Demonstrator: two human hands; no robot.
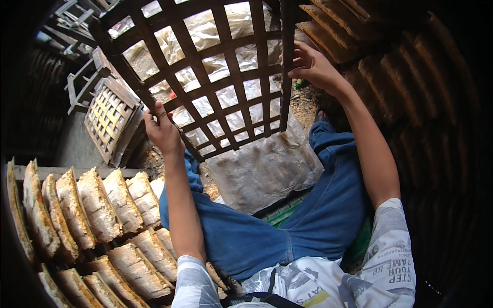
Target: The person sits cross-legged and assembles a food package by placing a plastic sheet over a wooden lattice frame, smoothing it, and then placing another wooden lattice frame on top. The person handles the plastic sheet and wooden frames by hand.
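A dark wooden lattice rack (232,66) is held up and tilted in front of me, above my knees. My left hand (164,131) is closed round its left rail, thumb on the near side. At the right rail, my right hand (319,71) has its fingers bent against the edge; the fingertips are partly hidden there. Beneath the rack, a cloudy plastic sheet (267,172) covers something flat between my legs. More crumpled, cream-coloured sheeting (233,29) shows through the lattice openings.
Rows of rough, pale, curved slabs (97,205) stand on edge at the left. Darker stacked slabs (405,77) rise at the right. Another lattice rack (109,115) leans at the left, near a wooden frame (82,87). A green object (299,84) lies beyond my right hand.
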